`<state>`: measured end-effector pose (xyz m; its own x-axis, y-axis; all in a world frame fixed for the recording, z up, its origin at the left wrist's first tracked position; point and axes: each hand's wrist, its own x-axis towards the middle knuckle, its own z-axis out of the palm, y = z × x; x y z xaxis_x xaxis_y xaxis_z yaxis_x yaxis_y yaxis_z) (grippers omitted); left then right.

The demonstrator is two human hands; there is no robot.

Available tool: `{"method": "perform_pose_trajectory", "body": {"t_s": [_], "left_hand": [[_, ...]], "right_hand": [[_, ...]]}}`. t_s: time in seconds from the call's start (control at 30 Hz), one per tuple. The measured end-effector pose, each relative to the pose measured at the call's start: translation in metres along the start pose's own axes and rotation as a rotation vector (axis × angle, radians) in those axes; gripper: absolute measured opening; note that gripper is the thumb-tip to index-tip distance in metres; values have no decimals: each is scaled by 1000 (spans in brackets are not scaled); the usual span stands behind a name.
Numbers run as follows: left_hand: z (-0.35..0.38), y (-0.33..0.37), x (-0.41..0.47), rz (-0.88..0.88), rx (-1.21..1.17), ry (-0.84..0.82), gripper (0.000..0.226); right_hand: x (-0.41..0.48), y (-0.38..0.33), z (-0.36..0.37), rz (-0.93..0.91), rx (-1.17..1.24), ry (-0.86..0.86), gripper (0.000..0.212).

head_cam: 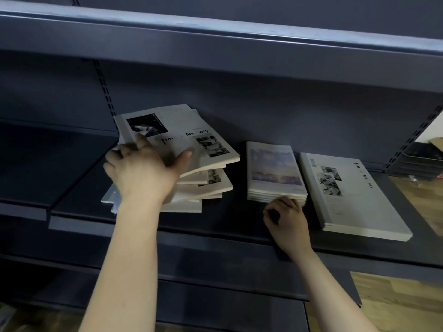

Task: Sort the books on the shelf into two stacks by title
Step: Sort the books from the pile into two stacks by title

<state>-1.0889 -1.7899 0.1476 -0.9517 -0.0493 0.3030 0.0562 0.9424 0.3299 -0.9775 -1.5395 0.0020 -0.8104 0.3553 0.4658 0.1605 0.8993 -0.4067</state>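
Left hand point(141, 173) is gripping the top book point(189, 140) of the messy pile point(206, 188) on the shelf's point(215, 221) left side, thumb on the cover, fingers wrapping its left edge. Right hand point(287, 219) is curling vs the middle stack's point(275, 171) front edge, can't tell if it's pinching anything tbh.

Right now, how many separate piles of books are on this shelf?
3: a messy pile on the left, its top book in the left hand; a middle stack by the right hand; a third stack at far right. None seem hidden.
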Motion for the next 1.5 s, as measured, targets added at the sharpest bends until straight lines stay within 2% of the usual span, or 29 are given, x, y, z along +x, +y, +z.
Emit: {"method": "perform_pose_trajectory", "body": {"t_s": [0.17, 0.37, 0.57, 0.67, 0.73, 0.8, 0.87, 1.0, 1.07, 1.17, 1.27, 1.33, 1.4, 1.5], "left_hand": [[-8, 1, 7, -57, -52, -37, 109], [-17, 3, 26, -187, -192, -161, 140], [-19, 0, 34, -188, -208, -262, 131], [-15, -5, 38, -208, -273, -238, 131], [-14, -7, 37, -210, -349, -143, 115], [-12, -7, 35, -144, -417, -18, 80], [-13, -1, 28, -62, -556, 40, 54], [-10, 12, 14, 39, -847, 55, 30], [-1, 20, 7, 120, -922, 31, 26], [13, 35, -8, 192, -977, -19, 23], [24, 51, -23, 252, -1029, -72, 22], [29, 62, -32, 257, -1110, -120, 22], [32, 72, -40, 246, -1205, -167, 20], [34, 91, -53, 253, -1337, -219, 18]], "right_hand": [[1, 1, 1, -6, 0, 0, 13], [1, 1, 2, 4, 11, -3, 14], [0, 1, 1, 0, 17, -4, 15], [1, 0, 1, -3, 24, -1, 15], [1, 0, 0, -8, 23, 1, 14], [1, -1, 0, -9, 19, 0, 14], [1, 0, 1, -11, 16, 0, 14], [3, 1, 0, 5, 86, 17, 8], [5, 0, -3, 38, 147, 33, 2], [7, -5, -12, 115, 292, 21, 14], [8, -14, -33, 320, 621, -64, 29], [10, -15, -46, 459, 854, -121, 29], [10, -12, -58, 541, 957, -168, 22], [13, -3, -70, 636, 1215, -152, 27]]}}
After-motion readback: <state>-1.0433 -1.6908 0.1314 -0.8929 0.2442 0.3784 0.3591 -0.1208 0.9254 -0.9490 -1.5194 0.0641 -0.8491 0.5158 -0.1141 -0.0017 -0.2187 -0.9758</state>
